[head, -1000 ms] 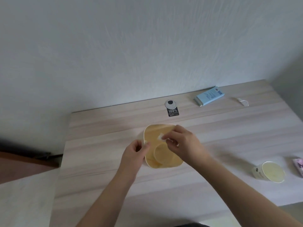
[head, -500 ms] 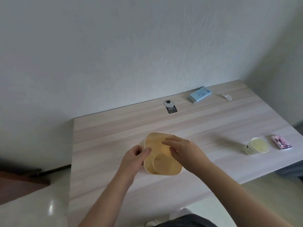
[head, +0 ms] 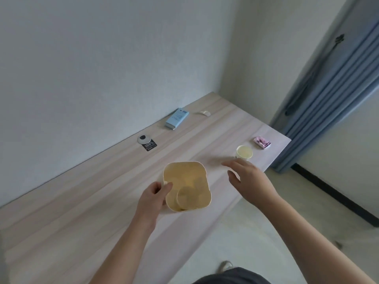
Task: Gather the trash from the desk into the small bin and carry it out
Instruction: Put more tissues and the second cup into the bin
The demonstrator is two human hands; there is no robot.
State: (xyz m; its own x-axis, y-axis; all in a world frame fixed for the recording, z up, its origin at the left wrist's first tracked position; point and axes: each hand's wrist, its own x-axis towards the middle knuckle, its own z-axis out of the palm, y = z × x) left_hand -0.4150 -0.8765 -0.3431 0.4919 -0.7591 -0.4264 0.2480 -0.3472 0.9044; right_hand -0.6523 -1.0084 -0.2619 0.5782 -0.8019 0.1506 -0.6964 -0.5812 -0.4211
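Desk (head: 123, 201): pale wood-grain top, its long axis running from 7 o'clock up to 2 o'clock along the wall.
Small bin (head: 202, 204): yellow, squarish and open-topped, standing on the desk near its front edge; a round disc lies inside at 6 o'clock.
Left hand (head: 152, 199): at the bin's 9 o'clock, thumb over the rim and fingers on the outer wall, pinching the rim.
Right hand (head: 249, 181): at the bin's 3 o'clock, clear of it, fingers loosely spread and empty, pointing towards 1 o'clock.
Blue packet (head: 176, 118): far back by the wall, at the bin's 12 o'clock.
Paper cup (head: 244, 152): upright and open, at 1 o'clock from the right hand, just beyond its fingertips; probably the next pickup, and the right hand is much the nearer.
Pink packet (head: 262, 142): near the desk's end, at the cup's 2 o'clock.
Round tag (head: 146, 142): by the wall, at the bin's 11 o'clock.
White scrap (head: 205, 113): at the blue packet's 3 o'clock.
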